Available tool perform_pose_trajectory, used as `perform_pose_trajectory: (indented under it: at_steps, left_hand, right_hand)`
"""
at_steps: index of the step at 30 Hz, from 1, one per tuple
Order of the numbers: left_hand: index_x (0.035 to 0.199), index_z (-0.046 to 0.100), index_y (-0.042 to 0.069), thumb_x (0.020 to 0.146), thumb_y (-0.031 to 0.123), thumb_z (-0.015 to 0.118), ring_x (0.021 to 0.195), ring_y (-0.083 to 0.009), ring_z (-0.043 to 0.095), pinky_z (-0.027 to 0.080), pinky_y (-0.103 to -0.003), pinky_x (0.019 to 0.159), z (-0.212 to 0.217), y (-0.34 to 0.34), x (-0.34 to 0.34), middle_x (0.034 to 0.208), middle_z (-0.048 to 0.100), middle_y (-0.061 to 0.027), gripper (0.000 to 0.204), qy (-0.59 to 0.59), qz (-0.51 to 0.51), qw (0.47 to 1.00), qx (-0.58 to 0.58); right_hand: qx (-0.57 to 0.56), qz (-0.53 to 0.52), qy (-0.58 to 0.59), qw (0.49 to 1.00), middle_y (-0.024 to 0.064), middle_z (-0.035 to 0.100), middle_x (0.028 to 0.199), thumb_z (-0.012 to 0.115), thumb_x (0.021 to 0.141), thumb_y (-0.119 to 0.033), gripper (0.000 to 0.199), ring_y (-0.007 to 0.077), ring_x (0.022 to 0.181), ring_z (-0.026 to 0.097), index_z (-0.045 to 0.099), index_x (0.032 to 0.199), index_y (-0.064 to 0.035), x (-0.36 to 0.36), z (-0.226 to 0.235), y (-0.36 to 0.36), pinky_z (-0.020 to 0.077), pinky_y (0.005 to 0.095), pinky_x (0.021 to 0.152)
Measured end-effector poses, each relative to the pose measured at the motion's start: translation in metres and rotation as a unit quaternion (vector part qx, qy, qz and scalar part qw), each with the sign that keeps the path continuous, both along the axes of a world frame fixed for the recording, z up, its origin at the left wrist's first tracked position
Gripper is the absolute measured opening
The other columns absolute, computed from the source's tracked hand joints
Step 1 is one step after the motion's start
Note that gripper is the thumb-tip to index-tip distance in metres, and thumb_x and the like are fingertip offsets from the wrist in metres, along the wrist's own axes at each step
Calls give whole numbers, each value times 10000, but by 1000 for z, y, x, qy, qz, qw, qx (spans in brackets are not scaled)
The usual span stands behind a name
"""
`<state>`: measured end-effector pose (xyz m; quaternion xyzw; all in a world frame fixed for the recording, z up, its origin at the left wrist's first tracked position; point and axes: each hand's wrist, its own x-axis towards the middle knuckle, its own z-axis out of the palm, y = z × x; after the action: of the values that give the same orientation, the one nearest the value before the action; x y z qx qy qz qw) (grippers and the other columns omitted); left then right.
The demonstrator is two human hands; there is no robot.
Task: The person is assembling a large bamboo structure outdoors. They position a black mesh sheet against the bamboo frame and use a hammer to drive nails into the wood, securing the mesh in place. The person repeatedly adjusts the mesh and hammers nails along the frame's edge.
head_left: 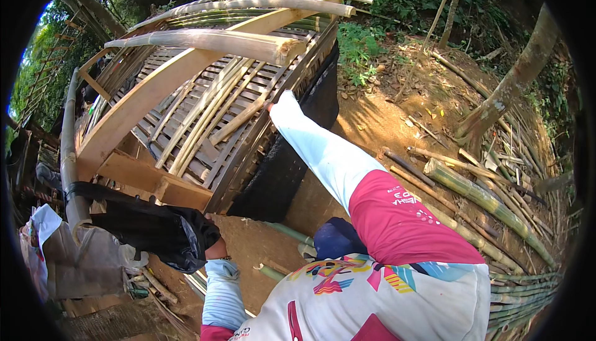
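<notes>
My left hand (216, 250) is at the lower left, beside a wooden beam end. A black cloth (143, 220) stretches from an upright bamboo pole (69, 148) to this hand, which grips its bunched end; the fingers are mostly covered. My right arm reaches forward to the edge of a slatted platform (205, 102). There my right hand (269, 107), small in view, appears closed at the end of a short wooden piece (239, 122). Long thin bamboo strips (202, 117) lie beside that piece on the slats.
A thick curved plank (143, 86) and a bamboo pole (205, 38) cross over the platform. Black sheeting (279, 173) hangs down its side. Cut bamboo poles (490, 210) lie on the ground at right, near a leaning tree trunk (512, 80). A grey sheet (84, 266) is at lower left.
</notes>
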<state>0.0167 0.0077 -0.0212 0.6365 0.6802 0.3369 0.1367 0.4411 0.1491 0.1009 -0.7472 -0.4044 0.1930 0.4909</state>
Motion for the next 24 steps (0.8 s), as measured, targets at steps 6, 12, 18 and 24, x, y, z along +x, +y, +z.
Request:
perform_pose_trajectory:
  at_steps: [6,12,18,24]
  left_hand:
    - [1080,650,-18,973,282,598,809,-166,549,454,-309,764,79,-12,69,930,627,-71,322,-157,12,985,76]
    - [1076,668,-6,955,321,617,795,-161,539,445,-317,771,68,-5,59,869,620,-68,353,-229,98,966,61]
    - [1053,689,-7,918,308,681,798,-137,579,458,-286,774,83,-6,80,842,654,-50,342,-149,151,976,43]
    - [1057,680,-7,926,256,675,904,-152,592,458,-305,865,72,-15,97,952,670,-74,294,-216,207,949,97]
  right_hand:
    - [-53,54,47,996,293,620,1096,751,824,-290,600,395,1043,620,474,1192,95,13,13,-2,482,412,910]
    - [-54,136,24,989,280,541,1307,792,786,-351,937,358,1235,536,271,1424,96,23,3,10,420,375,1049]
    - [-15,195,-243,950,226,626,1194,787,771,-456,757,324,1091,611,529,1299,21,50,6,13,470,384,957]
    - [62,308,-421,851,137,630,1148,847,654,-525,554,270,1071,589,734,1028,-132,60,27,23,455,360,965]
